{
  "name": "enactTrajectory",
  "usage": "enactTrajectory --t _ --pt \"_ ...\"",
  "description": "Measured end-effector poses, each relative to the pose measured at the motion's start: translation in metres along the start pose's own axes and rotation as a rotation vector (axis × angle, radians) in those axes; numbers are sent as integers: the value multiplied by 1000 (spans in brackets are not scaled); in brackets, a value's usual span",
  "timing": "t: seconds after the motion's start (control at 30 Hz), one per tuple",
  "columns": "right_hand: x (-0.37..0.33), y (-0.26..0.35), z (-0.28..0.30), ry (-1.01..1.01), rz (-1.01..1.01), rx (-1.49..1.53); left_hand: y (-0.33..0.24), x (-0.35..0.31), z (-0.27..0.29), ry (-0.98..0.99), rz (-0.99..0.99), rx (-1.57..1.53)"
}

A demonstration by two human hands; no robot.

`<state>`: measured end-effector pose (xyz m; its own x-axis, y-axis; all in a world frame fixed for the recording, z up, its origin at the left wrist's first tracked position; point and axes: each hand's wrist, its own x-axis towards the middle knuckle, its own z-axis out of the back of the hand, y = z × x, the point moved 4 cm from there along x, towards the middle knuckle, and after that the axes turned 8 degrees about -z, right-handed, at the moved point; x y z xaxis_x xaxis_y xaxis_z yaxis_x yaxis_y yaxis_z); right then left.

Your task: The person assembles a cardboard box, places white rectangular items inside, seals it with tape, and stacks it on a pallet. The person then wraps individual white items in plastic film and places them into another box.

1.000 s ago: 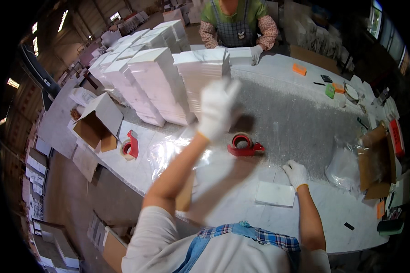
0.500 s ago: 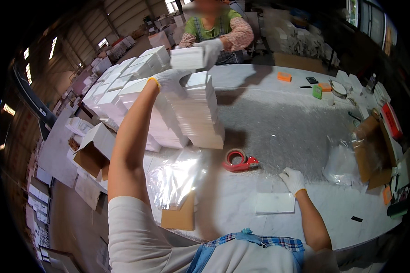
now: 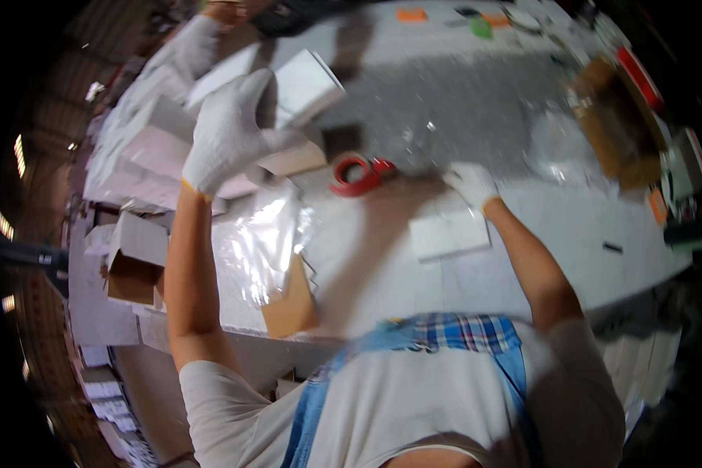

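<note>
My left hand point(image 3: 230, 136), in a white knit glove, is raised at the left, beside the stacked white blocks point(image 3: 160, 148). Its thumb and fingers close round the left edge of a flat white slab point(image 3: 308, 90), which is tilted; motion blurs this grip. On the right, my gloved right hand point(image 3: 472, 186) is low over the table, its fingers curled at the far end of another white slab point(image 3: 448, 234). A clear plastic bag point(image 3: 438, 207) stretches between those fingers and that slab. Of the film in the fingers only a faint part shows.
A red tape dispenser point(image 3: 355, 175) lies mid-table. Shiny clear bags point(image 3: 261, 249) and a brown cardboard piece point(image 3: 292, 303) are at the left, near an open box point(image 3: 136, 261). A brown carton point(image 3: 620, 129) stands far right. A co-worker's gloved hand point(image 3: 191, 51) reaches over the stacks.
The view has tipped down toward my body. My left hand has drawn back from the stack top, now with a white slab. The co-worker's glove appears farther left. My right hand stays by its slab.
</note>
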<state>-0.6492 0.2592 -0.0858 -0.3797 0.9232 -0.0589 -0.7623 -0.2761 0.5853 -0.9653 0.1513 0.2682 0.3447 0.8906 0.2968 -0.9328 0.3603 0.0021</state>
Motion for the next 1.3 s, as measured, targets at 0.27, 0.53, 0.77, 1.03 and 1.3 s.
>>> enactTrajectory --t 0.27,0.53,0.77,1.03,1.3 --pt "1 7 8 140 -79 149 -169 -47 -183 276 -143 -118" --pt "9 -13 -3 86 -177 401 -209 -45 -239 332 -46 -103" --pt "10 -16 -6 101 -181 461 -213 -37 -246 294 -71 -62" --pt "1 -2 11 78 -186 470 -218 -37 -243 401 -70 -6" --pt "9 -1 9 289 -224 709 -214 -43 -234 227 33 -134"
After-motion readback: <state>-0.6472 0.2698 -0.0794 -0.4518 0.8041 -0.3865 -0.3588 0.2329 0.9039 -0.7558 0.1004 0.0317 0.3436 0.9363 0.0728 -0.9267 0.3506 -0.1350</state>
